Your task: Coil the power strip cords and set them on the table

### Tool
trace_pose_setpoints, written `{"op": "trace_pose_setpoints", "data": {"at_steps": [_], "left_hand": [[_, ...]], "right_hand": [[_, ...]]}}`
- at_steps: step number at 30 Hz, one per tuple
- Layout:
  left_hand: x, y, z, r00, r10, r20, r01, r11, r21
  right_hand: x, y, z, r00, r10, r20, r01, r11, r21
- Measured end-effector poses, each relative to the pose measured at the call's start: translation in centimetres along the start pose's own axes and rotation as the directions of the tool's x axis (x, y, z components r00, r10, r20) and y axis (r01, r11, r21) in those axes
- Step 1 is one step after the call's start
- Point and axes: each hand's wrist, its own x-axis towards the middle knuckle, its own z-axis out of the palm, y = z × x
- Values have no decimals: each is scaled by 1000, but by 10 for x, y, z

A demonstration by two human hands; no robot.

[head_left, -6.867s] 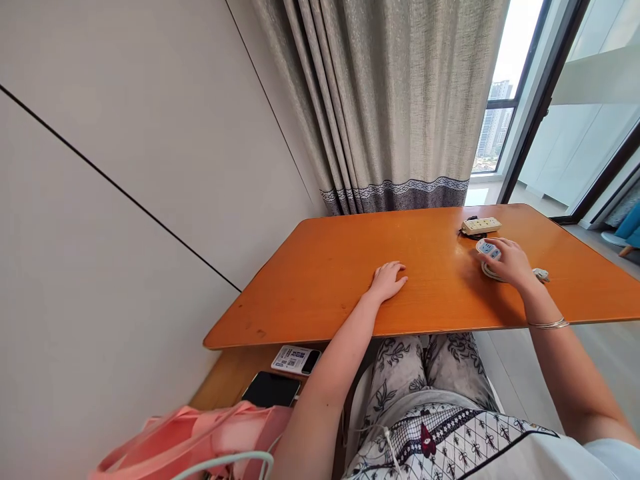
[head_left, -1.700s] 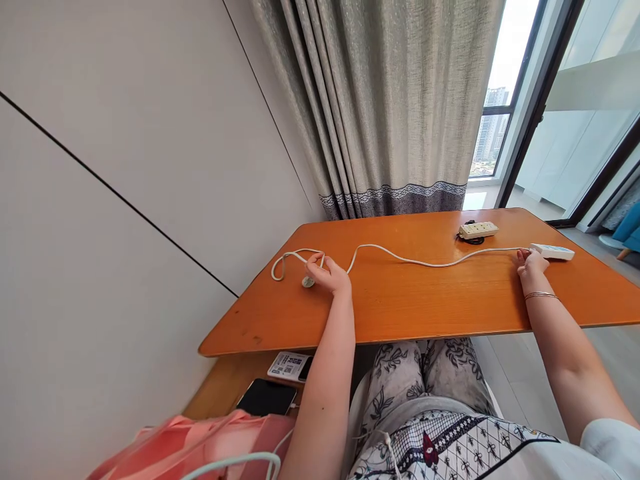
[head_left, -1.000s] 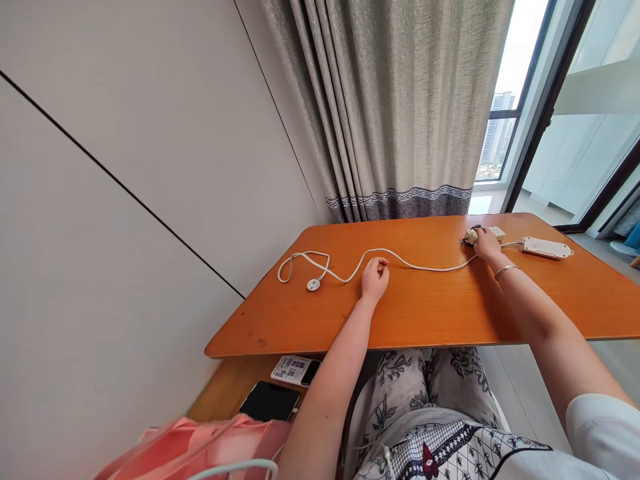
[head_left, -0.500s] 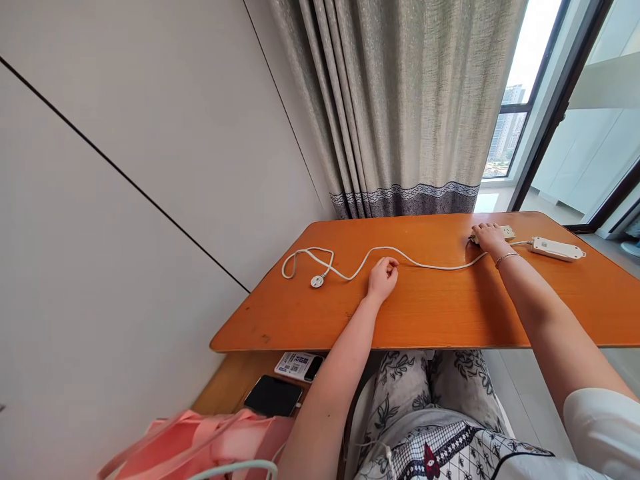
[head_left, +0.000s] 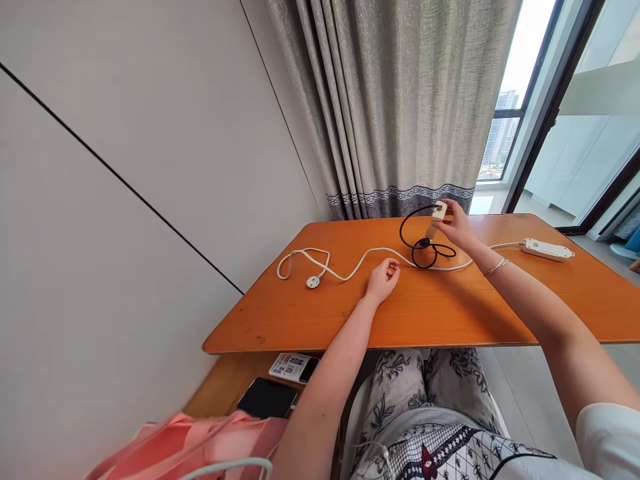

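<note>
My right hand [head_left: 456, 228] holds a cream power strip [head_left: 437, 215] lifted above the orange table [head_left: 450, 313]; its black cord [head_left: 423, 250] hangs in loops down to the tabletop. My left hand [head_left: 383, 280] rests on the table with its fingers loosely curled, holding nothing, just in front of a white cord [head_left: 360, 261]. That white cord runs from a round plug [head_left: 313, 282] at the left, across the table, to a white power strip [head_left: 547, 249] at the right.
A grey curtain [head_left: 400, 100] hangs behind the table, with a window and a glass door to the right. On a lower shelf at the left lie a black phone [head_left: 267, 398] and a small printed box [head_left: 295, 367]. A pink bag [head_left: 200, 447] sits nearest me.
My right hand has picked the cream power strip up off the table and brought it leftward, its black cord trailing. My left hand has stayed by the white cord.
</note>
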Motion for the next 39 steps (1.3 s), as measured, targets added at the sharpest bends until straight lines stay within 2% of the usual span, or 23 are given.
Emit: {"op": "trace_pose_setpoints", "data": {"at_steps": [4,9,13,17,19,22,24,25,27,28,29,30,31,34,35,37,39], "left_hand": [[-3,1,1,994,-14,111,21,998,-59],[-6,11,6,964,-112,242,158,970,-183],[-8,17,13,896,-132,423,279,910,-308],[-8,21,16,817,-105,567,385,832,-400],[-8,21,16,762,-120,636,473,774,-420],[-9,20,17,615,-105,781,637,649,-415],[-10,19,18,505,-35,862,720,569,-398],[-12,20,19,463,11,886,747,534,-397],[-15,21,20,397,96,913,788,474,-392],[-16,23,20,378,126,917,803,449,-393],[-16,24,20,378,145,914,812,423,-403],[-17,26,19,403,149,903,812,396,-428],[-16,27,16,458,140,878,800,367,-475],[-11,33,4,717,48,695,663,262,-702],[-9,35,-1,788,4,615,598,232,-767],[-6,39,-12,877,-87,473,480,208,-852],[-3,42,-19,938,-155,309,341,263,-903]], "right_hand": [[-11,-43,17,997,-68,-39,76,966,248],[-24,-77,19,983,-156,-93,179,912,369],[-38,-102,16,961,-205,-188,267,868,418],[-60,-127,14,959,-197,-203,272,845,461],[-71,-137,12,961,-193,-198,265,844,466],[-83,-146,10,960,-192,-204,268,843,466],[-86,-148,9,960,-187,-208,264,848,459],[-87,-149,8,960,-184,-209,262,853,452],[-87,-147,7,959,-180,-219,261,862,435],[-86,-146,7,957,-179,-226,263,865,427],[-86,-143,7,955,-179,-234,266,868,419],[-85,-140,6,953,-181,-242,270,870,413],[-84,-135,5,951,-183,-251,275,871,406],[-79,-117,-1,944,-183,-275,280,883,376],[-77,-109,-4,941,-181,-287,281,889,361],[-73,-93,-13,929,-175,-326,283,904,320],[-70,-76,-26,911,-169,-375,279,924,261]]}}
